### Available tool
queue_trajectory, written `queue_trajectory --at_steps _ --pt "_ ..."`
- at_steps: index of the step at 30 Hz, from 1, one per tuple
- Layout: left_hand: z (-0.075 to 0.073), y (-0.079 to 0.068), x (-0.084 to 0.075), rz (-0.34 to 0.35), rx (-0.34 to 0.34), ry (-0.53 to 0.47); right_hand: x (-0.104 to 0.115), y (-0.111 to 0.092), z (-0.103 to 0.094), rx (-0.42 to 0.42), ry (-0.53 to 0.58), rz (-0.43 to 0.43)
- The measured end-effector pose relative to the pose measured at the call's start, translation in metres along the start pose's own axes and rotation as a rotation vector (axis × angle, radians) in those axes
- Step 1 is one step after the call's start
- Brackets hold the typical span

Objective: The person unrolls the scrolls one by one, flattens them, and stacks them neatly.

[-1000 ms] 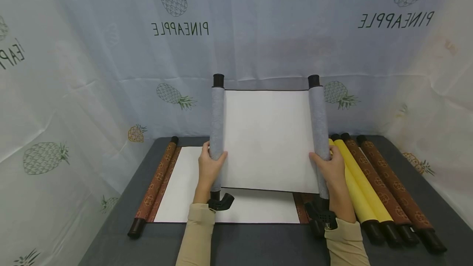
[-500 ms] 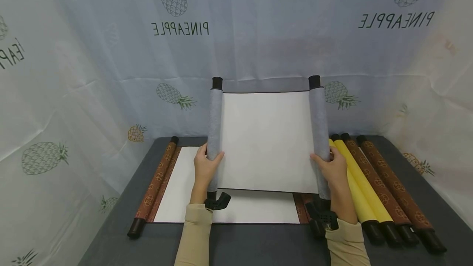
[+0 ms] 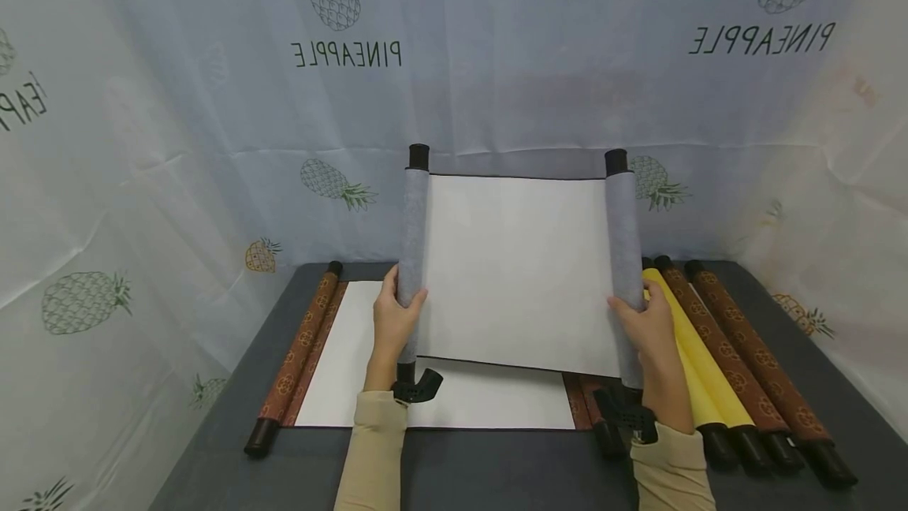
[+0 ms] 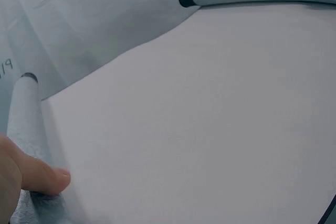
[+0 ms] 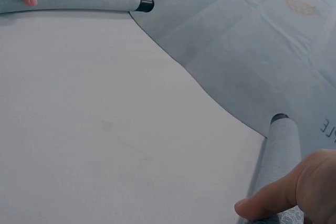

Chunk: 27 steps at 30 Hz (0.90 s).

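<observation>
Hands held a grey fabric scroll with white paper sheet [image 3: 518, 270] upright in the middle of the head frame, above the dark grey table [image 3: 213, 432]. The left hand [image 3: 393, 326] had its fingers curled around the left grey roller [image 3: 411, 259], and the right hand [image 3: 649, 330] gripped the right grey roller [image 3: 624, 259] in the same way, so the white sheet was stretched flat between them. In the left wrist view a thumb [image 4: 44, 178] pressed on the roller at the lower left of the frame. In the right wrist view the thumb [image 5: 262, 204] lay on the other roller at the lower right.

Under the held scroll, a second open scroll with brown patterned border [image 3: 355, 385] lay flat on the table. At the lower right of the head frame, a yellow rolled scroll [image 3: 698, 357] and two brown patterned rolled scrolls [image 3: 752, 357] lay side by side. A pale cloth with pineapple prints [image 3: 213, 101] hung behind.
</observation>
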State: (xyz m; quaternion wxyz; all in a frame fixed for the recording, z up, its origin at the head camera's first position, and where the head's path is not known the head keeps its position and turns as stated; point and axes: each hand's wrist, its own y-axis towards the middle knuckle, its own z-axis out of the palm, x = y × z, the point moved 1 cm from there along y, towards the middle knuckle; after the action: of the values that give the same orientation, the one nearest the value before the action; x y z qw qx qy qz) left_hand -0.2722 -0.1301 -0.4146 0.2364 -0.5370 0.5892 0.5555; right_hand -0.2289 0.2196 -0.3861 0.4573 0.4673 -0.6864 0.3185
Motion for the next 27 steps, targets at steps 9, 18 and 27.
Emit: queue_trajectory --at_steps 9,18,27 --pt "0.0 0.001 -0.001 -0.148 0.149 -0.019 0.0 0.002 0.0 -0.049 0.032 -0.006" --pt "0.002 0.0 -0.001 -0.164 0.121 0.005 -0.006 0.006 -0.002 -0.072 0.019 0.025" --pt "0.001 0.001 0.003 -0.177 0.071 0.039 -0.01 0.005 -0.001 -0.05 0.006 0.016"
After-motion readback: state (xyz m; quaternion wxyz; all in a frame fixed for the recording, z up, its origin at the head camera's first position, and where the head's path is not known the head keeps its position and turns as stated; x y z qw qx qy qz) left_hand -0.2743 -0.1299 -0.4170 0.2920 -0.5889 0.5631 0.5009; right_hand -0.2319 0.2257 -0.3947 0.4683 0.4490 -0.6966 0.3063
